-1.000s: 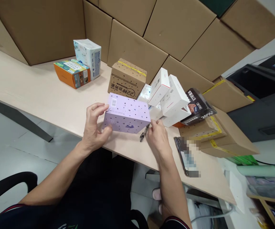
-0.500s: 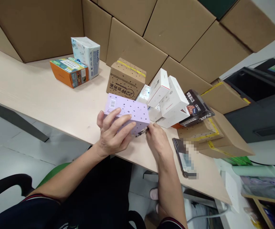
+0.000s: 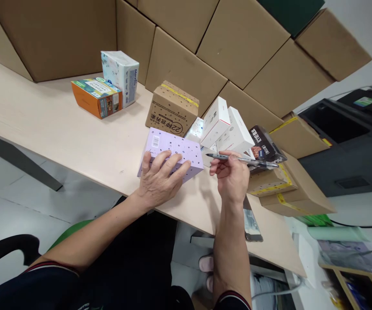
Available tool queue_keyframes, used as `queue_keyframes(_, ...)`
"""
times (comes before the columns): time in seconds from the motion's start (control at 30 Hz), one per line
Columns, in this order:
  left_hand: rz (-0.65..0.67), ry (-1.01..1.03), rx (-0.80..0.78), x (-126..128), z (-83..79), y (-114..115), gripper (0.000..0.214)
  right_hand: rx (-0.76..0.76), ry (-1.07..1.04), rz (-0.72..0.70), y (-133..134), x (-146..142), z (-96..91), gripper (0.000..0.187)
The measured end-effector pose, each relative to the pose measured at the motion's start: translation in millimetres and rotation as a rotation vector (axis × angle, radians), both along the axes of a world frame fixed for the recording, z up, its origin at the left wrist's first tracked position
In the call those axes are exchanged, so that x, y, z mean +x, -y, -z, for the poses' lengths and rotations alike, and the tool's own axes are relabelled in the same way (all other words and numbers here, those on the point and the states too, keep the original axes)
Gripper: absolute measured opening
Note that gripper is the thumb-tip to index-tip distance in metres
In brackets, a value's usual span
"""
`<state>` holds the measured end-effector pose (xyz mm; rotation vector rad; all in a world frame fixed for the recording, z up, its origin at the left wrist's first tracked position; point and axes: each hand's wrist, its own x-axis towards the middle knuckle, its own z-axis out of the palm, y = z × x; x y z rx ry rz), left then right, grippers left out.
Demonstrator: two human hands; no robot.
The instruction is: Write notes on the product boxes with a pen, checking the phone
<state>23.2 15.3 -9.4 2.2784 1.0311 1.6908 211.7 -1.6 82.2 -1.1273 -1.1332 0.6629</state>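
Note:
A lilac box [image 3: 176, 140] with small dark ring marks and a barcode label sits at the table's front edge. My left hand [image 3: 159, 184] lies over its near side, fingers pressed on its upper edge; the thumb is out of sight. To the right, my right hand [image 3: 234, 178] is raised above the table and pinches a pen [image 3: 253, 162] held roughly level, its narrow end toward the lilac box. Just behind the lilac box stands a brown carton [image 3: 169, 110] with yellow tape. White boxes [image 3: 216, 122] are piled behind my right hand.
At the left stand an orange box [image 3: 89, 103] and a pale blue-and-white pack [image 3: 121, 75]. Big cardboard boxes [image 3: 186, 64] wall the back. A black package [image 3: 265, 144] rests over taped cartons [image 3: 296, 189] on the right. A phone [image 3: 252, 224] lies partly behind my right forearm.
My right hand has risen from beside the lilac box and moved right, bringing the pen into plain view. My left hand stays on the box, shifted slightly right.

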Motion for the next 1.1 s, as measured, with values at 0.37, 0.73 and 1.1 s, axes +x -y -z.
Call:
queue_keyframes(0.37, -0.379, -0.215, 0.372, 3.7, -12.1, 2.5, 0.036, 0.057, 0.368, 0.002, -24.7, -40.8, -3.6, 0.027)
queue_keyframes(0.73, -0.365, -0.191, 0.338, 4.7, -9.8, 2.9, 0.038, 0.056, 0.464, 0.004, -23.6, -40.5, -4.3, 0.027)
queue_keyframes(1.1, -0.396, -0.219, 0.374, 3.7, -13.3, 3.7, 0.035, 0.053, 0.515, 0.024, -22.9, -41.4, -5.6, 0.027)
